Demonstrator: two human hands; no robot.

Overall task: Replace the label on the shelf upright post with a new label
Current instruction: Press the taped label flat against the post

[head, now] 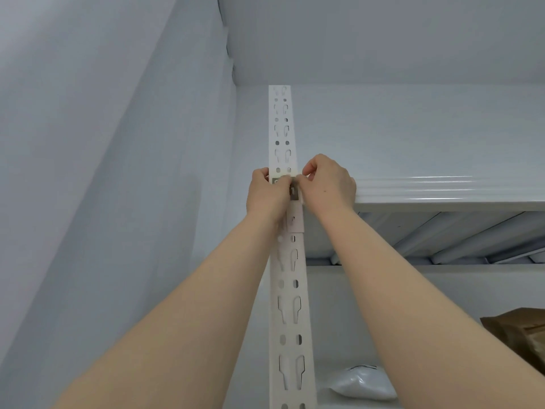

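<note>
The label [294,193], grey with a pale upper edge, lay across the front of the white slotted upright post [290,290], level with the top shelf [442,199] and largely hidden by fingers. The right hand [327,184] had its fingers [306,172] curled, pinching the label's right end. The left hand [267,193] gripped the post's left edge, thumb on the label. Lower right, a brown paper bag [519,335] and a white plastic bag [362,382] sat well apart.

L hand [267,193] & R hand [326,184] pinch label [287,180] on upright post [281,128].
</note>
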